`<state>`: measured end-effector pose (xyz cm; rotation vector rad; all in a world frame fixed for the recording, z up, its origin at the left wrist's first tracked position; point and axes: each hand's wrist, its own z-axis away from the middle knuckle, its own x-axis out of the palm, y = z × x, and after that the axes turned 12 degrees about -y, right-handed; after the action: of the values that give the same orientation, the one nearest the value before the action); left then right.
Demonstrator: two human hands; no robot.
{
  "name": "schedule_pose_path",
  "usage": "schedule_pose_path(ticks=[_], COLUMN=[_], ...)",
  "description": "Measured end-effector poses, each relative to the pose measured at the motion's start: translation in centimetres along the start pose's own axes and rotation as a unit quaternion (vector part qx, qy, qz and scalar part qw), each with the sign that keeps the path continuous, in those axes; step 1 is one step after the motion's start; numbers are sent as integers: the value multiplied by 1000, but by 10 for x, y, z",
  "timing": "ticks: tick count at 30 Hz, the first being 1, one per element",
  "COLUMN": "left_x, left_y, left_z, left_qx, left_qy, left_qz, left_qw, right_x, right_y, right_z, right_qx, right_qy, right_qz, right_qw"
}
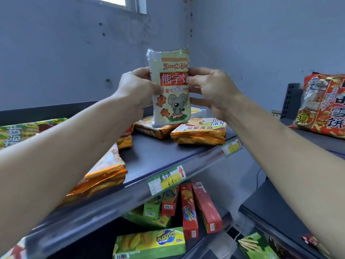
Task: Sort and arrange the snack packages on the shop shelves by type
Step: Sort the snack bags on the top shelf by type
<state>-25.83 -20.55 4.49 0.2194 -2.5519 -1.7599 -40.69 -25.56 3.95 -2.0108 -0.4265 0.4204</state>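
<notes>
A pale biscuit packet [170, 90] with a red label and a cartoon grey bear is held upright above the back of the top shelf [158, 156]. My left hand [137, 89] grips its left edge and my right hand [211, 88] grips its right edge. The packet's bottom hangs just over two orange foil snack bags [199, 132] that lie flat at the shelf's back right. More orange bags [104, 176] lie in a stack under my left forearm.
A green-and-yellow bag [16, 131] lies at far left. A big red rice-cracker bag [324, 107] stands on the neighbouring shelf at right. Below, red boxes [201, 206] and green boxes [149, 242] lean in disorder. Price tags [166, 180] line the shelf's front rail. A grey wall stands behind.
</notes>
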Motion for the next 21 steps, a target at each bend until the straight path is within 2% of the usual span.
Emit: schedule_pose_path(ticks=[8, 14, 21], left_x=[43, 40, 25], left_y=[-4, -5, -6], left_z=[-21, -18, -11], left_qx=[-1, -16, -20], left_qy=[76, 119, 117], left_qz=[-35, -50, -48], left_qw=[996, 991, 992], right_x=[-53, -47, -32], right_y=[15, 27, 25], right_z=[-26, -38, -39], right_qx=[1, 11, 12], right_qy=[-74, -110, -117], right_qz=[-29, -41, -11], right_qw=[997, 993, 993])
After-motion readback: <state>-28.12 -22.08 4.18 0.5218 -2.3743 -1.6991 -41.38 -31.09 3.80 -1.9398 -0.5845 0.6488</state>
